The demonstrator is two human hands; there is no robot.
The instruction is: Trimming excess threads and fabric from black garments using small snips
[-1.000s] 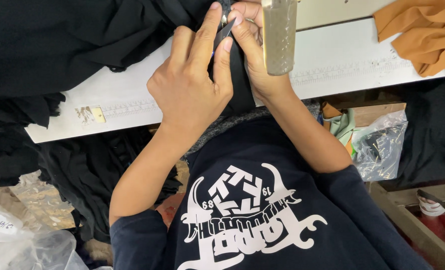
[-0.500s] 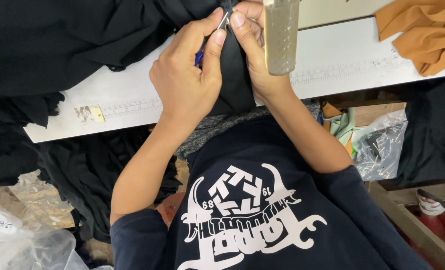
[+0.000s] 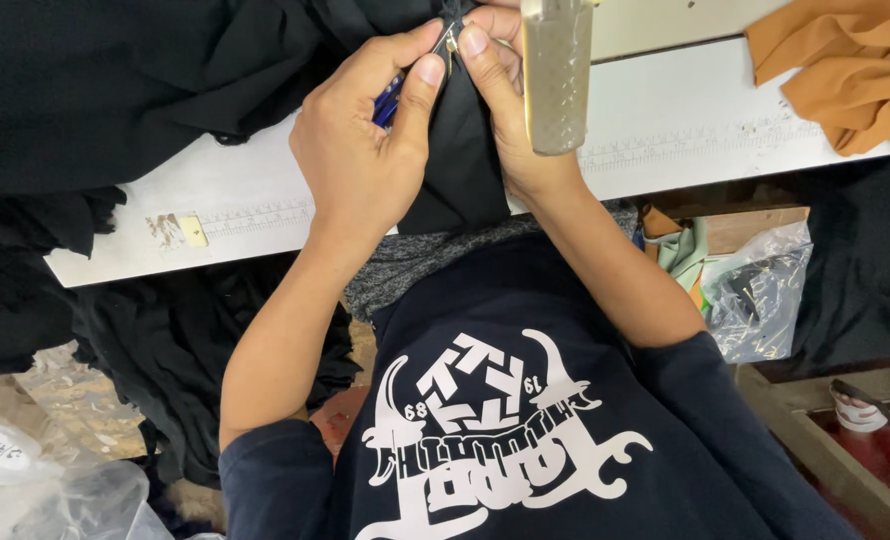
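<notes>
My left hand (image 3: pixel 360 160) is closed around a small blue-handled thread snipper (image 3: pixel 390 100), its metal tip at the top edge of the black fabric (image 3: pixel 455 170). My right hand (image 3: pixel 510 110) pinches that black fabric just right of the tip, thumb against the cloth. The two hands touch at the fingertips. A grey metal part of a sewing machine (image 3: pixel 557 75) hangs in front of my right wrist and hides some of it. The fabric runs from the big black heap (image 3: pixel 115 80) down over the white table (image 3: pixel 685 120).
Orange cloth (image 3: pixel 845 75) lies at the table's right end. A printed ruler strip (image 3: pixel 245 218) runs along the table's front edge. Below are black garments (image 3: pixel 165 340), clear plastic bags (image 3: pixel 760 295) and a wooden crate (image 3: pixel 825 440).
My left hand has curled from flat fingers into a grip, showing the blue snipper handle, and shifted slightly left. My right hand stays pinching the cloth.
</notes>
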